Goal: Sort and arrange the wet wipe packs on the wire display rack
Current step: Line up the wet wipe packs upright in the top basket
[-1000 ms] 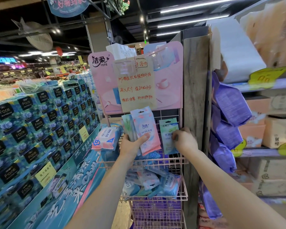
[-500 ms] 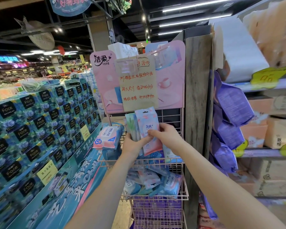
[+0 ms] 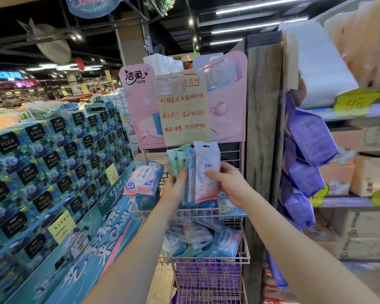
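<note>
- Rack's left edge: big pink-blue pack (image 3: 143, 181) lies on the wire rack (image 3: 206, 212), at the upper basket's rim.
- Centre: left hand (image 3: 176, 191), fingers curled round an upright fan of green and blue packs (image 3: 179, 161), above the upper basket.
- Just right: right hand (image 3: 230, 185), fingers pinching the pink pack (image 3: 206, 172), frontmost in the fan.
- Lower basket: loose packs (image 3: 202, 240), heaped.

Head-worn wide-angle view, facing forward and a touch down; right up close on the pink wire rack (image 3: 208, 261); left hand (image 3: 176, 189) and right hand (image 3: 230, 185) mid-frame; shelves (image 3: 349, 200) crowd the right edge.
</note>
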`<state>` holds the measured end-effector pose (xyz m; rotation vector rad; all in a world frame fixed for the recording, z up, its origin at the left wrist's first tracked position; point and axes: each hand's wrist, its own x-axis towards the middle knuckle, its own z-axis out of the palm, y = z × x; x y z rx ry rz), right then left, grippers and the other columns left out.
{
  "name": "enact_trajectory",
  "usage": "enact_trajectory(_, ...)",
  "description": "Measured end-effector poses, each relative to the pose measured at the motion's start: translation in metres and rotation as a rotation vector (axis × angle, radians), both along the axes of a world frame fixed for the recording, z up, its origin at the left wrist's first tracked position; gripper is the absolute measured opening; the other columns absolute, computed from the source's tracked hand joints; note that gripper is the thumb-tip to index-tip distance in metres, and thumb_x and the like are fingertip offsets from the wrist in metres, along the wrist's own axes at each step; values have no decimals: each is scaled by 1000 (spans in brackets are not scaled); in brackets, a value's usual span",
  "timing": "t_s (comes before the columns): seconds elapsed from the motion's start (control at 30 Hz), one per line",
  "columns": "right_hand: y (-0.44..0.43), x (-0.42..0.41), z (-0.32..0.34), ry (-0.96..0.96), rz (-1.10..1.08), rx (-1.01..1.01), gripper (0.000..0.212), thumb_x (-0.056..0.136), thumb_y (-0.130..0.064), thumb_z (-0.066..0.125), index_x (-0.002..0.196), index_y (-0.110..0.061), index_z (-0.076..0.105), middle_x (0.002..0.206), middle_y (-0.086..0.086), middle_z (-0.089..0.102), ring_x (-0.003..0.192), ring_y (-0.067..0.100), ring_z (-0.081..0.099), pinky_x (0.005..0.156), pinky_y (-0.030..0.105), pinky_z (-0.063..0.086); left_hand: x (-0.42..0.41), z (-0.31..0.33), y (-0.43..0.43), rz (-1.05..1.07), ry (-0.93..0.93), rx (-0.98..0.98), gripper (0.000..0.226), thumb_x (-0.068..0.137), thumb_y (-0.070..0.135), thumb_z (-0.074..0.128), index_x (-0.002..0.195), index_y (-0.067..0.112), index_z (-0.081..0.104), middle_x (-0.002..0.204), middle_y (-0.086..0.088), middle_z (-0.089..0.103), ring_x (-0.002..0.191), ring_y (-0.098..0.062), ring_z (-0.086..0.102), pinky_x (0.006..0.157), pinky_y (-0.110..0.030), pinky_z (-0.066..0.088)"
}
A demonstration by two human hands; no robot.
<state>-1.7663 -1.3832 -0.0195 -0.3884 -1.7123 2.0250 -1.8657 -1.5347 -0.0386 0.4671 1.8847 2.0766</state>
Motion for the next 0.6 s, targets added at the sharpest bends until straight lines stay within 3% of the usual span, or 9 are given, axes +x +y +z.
enact_trajectory(0.07,1,2,-1,10,5,1,30,91,-9,73,119,-5,63,115,14,73,105,32,72,90,46,59,-1,-1,0,14,7,-21,55,94,57,66,137,23,60,132,4,70,123,-19,65,115,-46,47)
enact_trajectory(0.2,4,3,-2,27,-7,-3,32,91,-12,73,120,-6,62,115,13,73,101,29,74,81,39,60,-7,-7,3,22,84,-74,50,79,70,65,117,37,67,118,13,74,118,-16,68,112,-47,50)
enact_trajectory(0.33,7,2,-3,30,-44,-27,36,90,-13,75,121,-3,59,116,16,72,104,33,72,80,39,60,-9,-11,6,70,159,-74,6,102,43,63,105,39,68,109,21,71,116,-14,67,111,-41,48)
enact_trajectory(0.6,20,6,1,38,-49,-12,39,87,-15,79,121,-10,58,117,12,73,104,32,73,93,51,58,-4,-10,8,72,186,-47,15,105,26,62,120,23,63,106,20,69,106,-9,66,94,-26,44)
